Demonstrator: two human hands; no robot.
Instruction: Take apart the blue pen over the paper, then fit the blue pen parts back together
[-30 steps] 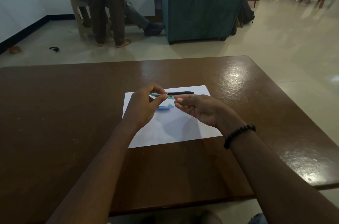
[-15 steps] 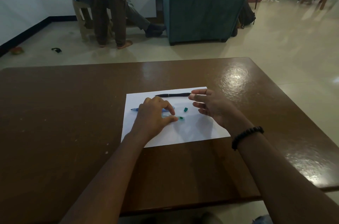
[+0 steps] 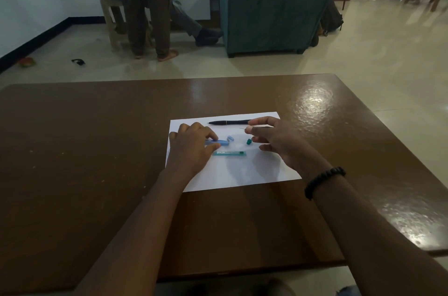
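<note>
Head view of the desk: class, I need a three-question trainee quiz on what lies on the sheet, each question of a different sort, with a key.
1. True or false: the slim black pen lies at the far edge of the white paper sheet.
2. Which hand grips the pale blue plastic pen barrel? A left, B right.
3. Fill in: the small dark green cap lies ___ the sheet.

Key
1. True.
2. A: the left hand grips it; the right hand pinches a thin refill.
3. On.

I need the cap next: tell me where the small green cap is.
In the head view, the small green cap lies on the white paper, just left of the right hand, above the teal tube.
</note>
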